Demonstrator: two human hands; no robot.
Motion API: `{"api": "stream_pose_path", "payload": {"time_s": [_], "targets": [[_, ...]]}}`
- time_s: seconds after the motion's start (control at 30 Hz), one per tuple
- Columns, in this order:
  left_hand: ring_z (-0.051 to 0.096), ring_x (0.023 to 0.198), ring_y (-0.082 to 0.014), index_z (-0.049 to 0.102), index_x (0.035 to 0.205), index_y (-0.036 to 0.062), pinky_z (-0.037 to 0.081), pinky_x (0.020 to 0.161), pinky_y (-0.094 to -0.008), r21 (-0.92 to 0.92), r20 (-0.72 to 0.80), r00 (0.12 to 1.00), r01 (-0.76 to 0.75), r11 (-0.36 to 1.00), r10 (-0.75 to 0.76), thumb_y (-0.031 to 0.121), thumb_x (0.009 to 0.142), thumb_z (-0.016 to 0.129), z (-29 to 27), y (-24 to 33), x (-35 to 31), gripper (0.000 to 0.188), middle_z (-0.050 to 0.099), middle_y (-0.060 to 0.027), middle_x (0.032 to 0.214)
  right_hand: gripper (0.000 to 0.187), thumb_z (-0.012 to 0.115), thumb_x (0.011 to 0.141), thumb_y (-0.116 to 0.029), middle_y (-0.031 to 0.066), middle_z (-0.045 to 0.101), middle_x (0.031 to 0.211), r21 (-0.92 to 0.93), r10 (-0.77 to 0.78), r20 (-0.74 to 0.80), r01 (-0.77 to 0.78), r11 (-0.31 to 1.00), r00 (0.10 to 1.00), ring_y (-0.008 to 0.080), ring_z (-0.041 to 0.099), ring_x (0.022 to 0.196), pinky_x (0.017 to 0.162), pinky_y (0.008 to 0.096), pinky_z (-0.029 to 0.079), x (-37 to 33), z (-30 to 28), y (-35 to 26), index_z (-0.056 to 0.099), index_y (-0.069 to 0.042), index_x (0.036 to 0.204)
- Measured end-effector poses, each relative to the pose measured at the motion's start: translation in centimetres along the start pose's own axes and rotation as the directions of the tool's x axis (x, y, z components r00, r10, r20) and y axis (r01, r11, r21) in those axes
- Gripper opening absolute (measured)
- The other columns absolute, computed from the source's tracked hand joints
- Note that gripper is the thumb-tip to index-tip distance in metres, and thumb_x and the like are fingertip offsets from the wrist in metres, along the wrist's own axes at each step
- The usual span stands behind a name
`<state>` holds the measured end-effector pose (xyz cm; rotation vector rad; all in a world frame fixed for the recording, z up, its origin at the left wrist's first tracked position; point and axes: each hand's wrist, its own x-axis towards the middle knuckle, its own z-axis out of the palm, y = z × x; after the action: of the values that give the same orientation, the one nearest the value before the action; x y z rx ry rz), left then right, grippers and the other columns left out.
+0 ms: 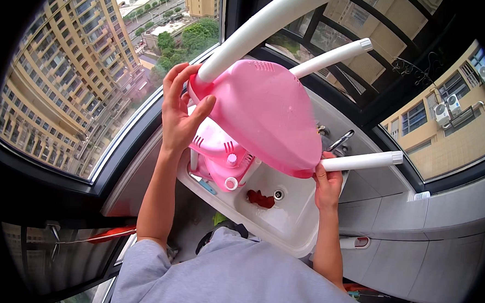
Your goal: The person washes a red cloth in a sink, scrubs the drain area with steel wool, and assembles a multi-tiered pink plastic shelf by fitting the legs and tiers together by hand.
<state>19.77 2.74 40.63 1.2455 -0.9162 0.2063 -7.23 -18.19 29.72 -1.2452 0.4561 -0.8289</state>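
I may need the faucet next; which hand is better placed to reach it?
The right hand, most likely: it holds the pink stool at the edge on the faucet's side. The left hand holds the opposite edge, with the stool between it and the faucet. The right must let go first, though.

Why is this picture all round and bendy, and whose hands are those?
No robot here, just a person. A camera on their head looks down, and its very wide lens bends straight edges. That's why you see their grey shirt at the bottom. The left hand and right hand hold up a pink plastic piece with white tubes. Below is a white sink with a dark red thing, perhaps a cloth, and another pink piece on its left side.
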Motion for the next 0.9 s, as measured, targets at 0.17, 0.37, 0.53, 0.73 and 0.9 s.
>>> {"api": "stream_pose_path", "payload": {"time_s": [0.17, 0.37, 0.53, 0.73, 0.9], "targets": [[0.05, 0.116, -0.0196, 0.038, 0.127, 0.005, 0.04, 0.101, -0.034, -0.178, 0.443, 0.863, 0.351, 0.919, -0.243, 0.014, 0.078, 0.076, 7.2, 0.8, -1.9, 0.062, 0.047, -0.0132, 0.13, 0.038, 0.06, 0.093, -0.013, 0.0069, 0.06, 0.111, -0.042, 0.068, -0.159, -0.075, 0.996, 0.985, 0.0122, 0.057, 0.095, 0.079, 0.0267, 0.048, -4.8, -7.9, -1.0, 0.047, 0.0, 0.125], [0.053, 0.107, -0.0192, 0.04, 0.123, 0.0031, 0.049, 0.088, -0.0315, -0.131, 0.503, 0.831, 0.346, 0.929, -0.238, 0.019, 0.076, 0.078, 12.5, -0.2, -5.8, 0.062, 0.049, -0.0117, 0.116, 0.052, 0.058, 0.094, -0.018, 0.0064, 0.059, 0.109, -0.108, 0.114, -0.283, -0.15, 0.983, 0.952, 0.0108, 0.056, 0.094, 0.081, 0.0267, 0.047, -8.6, -13.5, -1.2, 0.036, -0.003, 0.139], [0.051, 0.102, -0.0181, 0.04, 0.122, 0.0038, 0.048, 0.085, -0.0298, -0.034, 0.483, 0.823, 0.358, 0.933, -0.299, 0.029, 0.076, 0.079, 13.4, 0.2, -8.9, 0.065, 0.047, -0.0095, 0.111, 0.049, 0.057, 0.095, -0.02, 0.0014, 0.059, 0.096, -0.083, 0.234, -0.356, -0.28, 0.956, 0.905, 0.0076, 0.054, 0.084, 0.073, 0.0248, 0.047, -11.7, -14.8, 0.2, 0.038, -0.007, 0.139], [0.05, 0.099, -0.0166, 0.039, 0.122, 0.0036, 0.044, 0.084, -0.0288, -0.005, 0.451, 0.802, 0.44, 0.898, -0.391, 0.038, 0.074, 0.079, 11.8, -0.3, -12.0, 0.072, 0.049, -0.0097, 0.109, 0.043, 0.055, 0.096, -0.023, -0.0008, 0.057, 0.096, -0.11, 0.222, -0.375, -0.281, 0.953, 0.9, 0.006, 0.052, 0.086, 0.079, 0.0216, 0.043, -12.1, -15.2, 1.2, 0.046, -0.005, 0.133], [0.053, 0.101, -0.0178, 0.039, 0.123, 0.0024, 0.044, 0.087, -0.0311, -0.054, 0.416, 0.807, 0.482, 0.875, -0.419, 0.042, 0.07, 0.082, 9.4, 0.6, -14.1, 0.079, 0.052, -0.0092, 0.109, 0.046, 0.057, 0.095, -0.024, 0.0014, 0.06, 0.096, -0.182, 0.208, -0.293, -0.268, 0.946, 0.933, 0.0063, 0.053, 0.084, 0.074, 0.0224, 0.045, -12.4, -15.9, 1.5, 0.045, -0.003, 0.134]]}}
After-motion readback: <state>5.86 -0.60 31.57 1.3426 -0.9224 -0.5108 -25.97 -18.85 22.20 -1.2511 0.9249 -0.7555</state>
